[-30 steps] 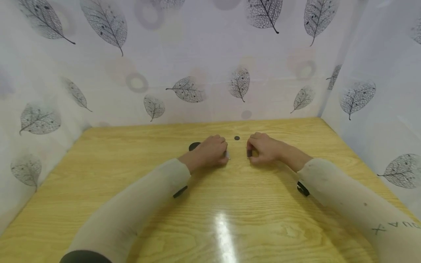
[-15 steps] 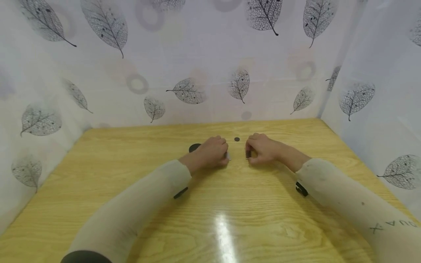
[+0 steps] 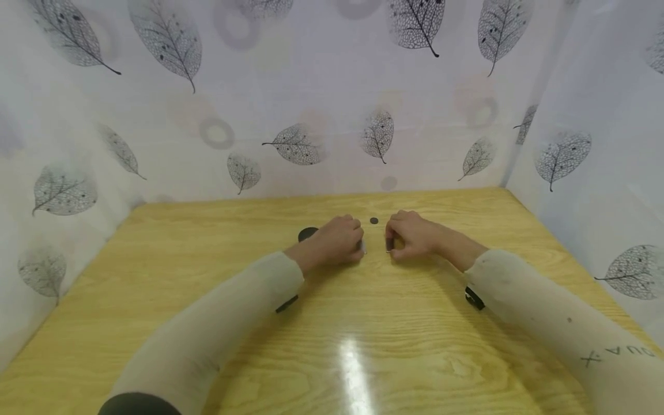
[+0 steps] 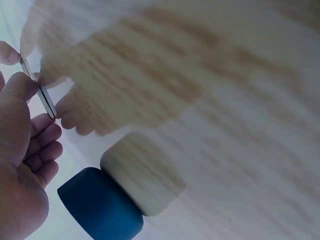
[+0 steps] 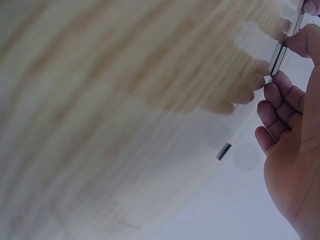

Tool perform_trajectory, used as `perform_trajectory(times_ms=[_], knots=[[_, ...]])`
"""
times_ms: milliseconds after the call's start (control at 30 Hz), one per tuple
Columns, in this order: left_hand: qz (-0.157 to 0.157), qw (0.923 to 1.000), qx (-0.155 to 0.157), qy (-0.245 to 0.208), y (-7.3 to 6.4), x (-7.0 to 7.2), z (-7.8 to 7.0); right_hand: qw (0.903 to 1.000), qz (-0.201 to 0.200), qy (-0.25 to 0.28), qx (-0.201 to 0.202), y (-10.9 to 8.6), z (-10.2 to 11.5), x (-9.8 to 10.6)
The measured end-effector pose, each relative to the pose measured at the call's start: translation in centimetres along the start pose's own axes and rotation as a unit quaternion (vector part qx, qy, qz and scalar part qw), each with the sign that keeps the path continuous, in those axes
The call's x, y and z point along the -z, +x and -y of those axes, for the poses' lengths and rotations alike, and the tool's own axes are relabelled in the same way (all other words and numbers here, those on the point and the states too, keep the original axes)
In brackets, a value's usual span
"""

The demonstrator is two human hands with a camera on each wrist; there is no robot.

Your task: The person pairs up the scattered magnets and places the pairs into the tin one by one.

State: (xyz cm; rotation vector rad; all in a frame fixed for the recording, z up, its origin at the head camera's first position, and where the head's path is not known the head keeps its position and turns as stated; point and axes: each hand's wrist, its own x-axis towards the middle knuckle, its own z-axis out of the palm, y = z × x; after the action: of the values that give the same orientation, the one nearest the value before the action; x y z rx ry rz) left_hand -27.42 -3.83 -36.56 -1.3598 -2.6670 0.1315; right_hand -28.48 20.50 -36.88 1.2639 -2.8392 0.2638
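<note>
Near the table's far side, my left hand point(image 3: 334, 239) pinches a thin flat plate with a pale, shiny edge point(image 3: 363, 246). Its thumb and curled fingers hold the narrow plate point(image 4: 46, 101) by the ends in the left wrist view. Facing it across a small gap, my right hand point(image 3: 415, 233) grips a similar dark flat plate point(image 3: 389, 244) between thumb and fingers, low over the table. The right wrist view shows that plate point(image 5: 278, 57) edge-on. A small dark disc point(image 3: 374, 221) lies behind the gap between both hands.
A dark round object point(image 3: 308, 233) stands behind my left wrist; the left wrist view shows it as a dark blue cylinder point(image 4: 102, 207). The glossy wooden table point(image 3: 363, 323) meets a leaf-patterned curtain point(image 3: 332, 104) at the back and sides.
My hands have drawn slightly closer together, the left moving right and the right moving left, each with its plate. The disc and the dark round object stay where they were.
</note>
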Motion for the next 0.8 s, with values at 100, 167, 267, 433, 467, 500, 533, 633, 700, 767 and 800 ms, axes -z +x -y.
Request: perform_trajectory(times_ms=[100, 167, 267, 433, 467, 500, 533, 633, 700, 767, 800], knots=[[0.007, 1.0, 0.006, 0.003, 0.11, 0.11, -0.05, 1.0, 0.001, -0.003, -0.006, 0.03, 0.07, 0.07], [0.009, 0.9999, 0.011, 0.001, 0.14, 0.22, -0.08, 0.9999, 0.001, -0.007, -0.009, 0.06, 0.06, 0.08], [0.008, 0.9999, 0.011, 0.0, 0.11, 0.26, -0.08, 0.9999, 0.003, -0.005, -0.01, 0.07, 0.08, 0.12], [0.005, 1.0, 0.008, -0.002, 0.02, 0.14, -0.03, 1.0, 0.003, -0.005, -0.006, 0.04, 0.08, 0.09], [0.005, 0.9999, 0.008, -0.004, 0.01, 0.12, -0.02, 1.0, 0.001, -0.006, -0.005, 0.03, 0.06, 0.07], [0.005, 1.0, 0.007, -0.005, 0.02, 0.1, -0.02, 1.0, -0.001, -0.007, -0.002, 0.02, 0.06, 0.05], [0.006, 0.9999, 0.008, -0.006, 0.04, 0.09, -0.03, 1.0, -0.003, -0.007, -0.001, -0.01, 0.04, 0.03], [0.01, 0.9999, 0.009, -0.005, 0.14, 0.12, -0.08, 0.9999, -0.009, -0.009, 0.002, -0.05, 0.0, -0.01], [0.012, 0.9999, 0.008, -0.005, 0.18, 0.21, -0.16, 0.9999, -0.008, -0.007, 0.002, -0.1, 0.1, 0.03], [0.014, 0.9998, 0.011, -0.005, 0.19, 0.28, -0.25, 1.0, -0.005, -0.007, -0.002, -0.14, 0.26, 0.11], [0.013, 0.9999, 0.009, -0.005, 0.18, 0.3, -0.26, 1.0, -0.002, -0.006, -0.003, -0.13, 0.32, 0.15]])
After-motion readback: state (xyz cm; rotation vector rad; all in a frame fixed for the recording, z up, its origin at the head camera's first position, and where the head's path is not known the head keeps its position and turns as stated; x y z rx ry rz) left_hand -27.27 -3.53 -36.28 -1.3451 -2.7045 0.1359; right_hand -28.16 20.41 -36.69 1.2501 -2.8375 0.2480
